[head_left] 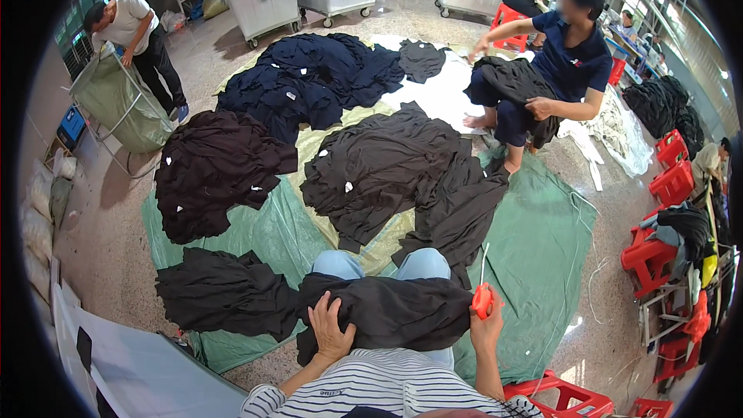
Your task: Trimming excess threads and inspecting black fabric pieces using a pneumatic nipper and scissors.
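Observation:
A dark grey-black garment (406,313) lies across my lap. My left hand (333,330) rests on its left part with the fingers spread. At the garment's right end, my right hand (486,330) is closed around a small red tool (483,302). A thin pale strip sticks up from that tool; its exact kind is unclear. To my left lies a dark garment pile (224,294), touching the cloth on my lap. Ahead of my knees spreads a larger dark grey pile (387,166), which trails toward me on the right.
Green sheeting (534,263) lies under the piles. Farther off are maroon (217,174) and navy piles (309,81). A co-worker (569,62) sits far right, dark cloth over the lap; another person (131,31) bends over a green sack (116,97). Red stools (650,259) line the right; wheeled bins (259,4) stand behind.

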Demonstrator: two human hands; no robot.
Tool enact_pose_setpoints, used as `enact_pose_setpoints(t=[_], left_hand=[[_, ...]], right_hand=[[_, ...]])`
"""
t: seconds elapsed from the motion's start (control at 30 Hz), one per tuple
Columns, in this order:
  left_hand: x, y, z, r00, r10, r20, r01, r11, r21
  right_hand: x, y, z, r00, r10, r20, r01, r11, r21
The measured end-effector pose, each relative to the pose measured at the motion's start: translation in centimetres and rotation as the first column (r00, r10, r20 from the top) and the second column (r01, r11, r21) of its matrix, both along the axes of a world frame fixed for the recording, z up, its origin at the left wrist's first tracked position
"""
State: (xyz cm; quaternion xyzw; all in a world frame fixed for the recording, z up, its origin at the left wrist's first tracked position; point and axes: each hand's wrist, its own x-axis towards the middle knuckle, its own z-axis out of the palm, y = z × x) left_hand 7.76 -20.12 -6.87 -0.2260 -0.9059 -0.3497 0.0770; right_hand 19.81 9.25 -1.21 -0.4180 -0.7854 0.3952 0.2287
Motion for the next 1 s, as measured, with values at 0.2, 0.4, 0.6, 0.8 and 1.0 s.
enact_pose_setpoints(t=[0.2, 0.4, 0.6, 0.8, 1.0], left_hand=[[0.0, -0.4, 0.5, 0.999, 0.029, 0.025, -0.029, 0.999, 0.018], [-0.4, 0.3, 1.1, 0.999, 0.021, 0.033, -0.023, 0.998, 0.061], [0.6, 0.6, 1.2, 0.998, 0.068, 0.017, -0.068, 0.998, -0.013], [-0.8, 0.5, 1.6, 0.985, 0.171, 0.002, -0.171, 0.983, -0.069], [-3.0, -0.4, 1.5, 0.986, -0.134, 0.098, 0.142, 0.987, -0.079]], right_hand=[[-0.4, 0.4, -0.3, 0.969, 0.102, -0.226, -0.115, 0.992, -0.046], [0.5, 0.6, -0.2, 0.948, 0.196, -0.249, -0.224, 0.971, -0.087], [-0.4, 2.7, 1.8, 0.980, 0.077, -0.186, -0.068, 0.996, 0.054], [-1.4, 3.0, 7.0, 0.896, 0.106, -0.431, -0.121, 0.993, -0.007], [-2.2, 3.9, 0.7, 0.959, 0.122, -0.258, -0.124, 0.992, 0.008]])
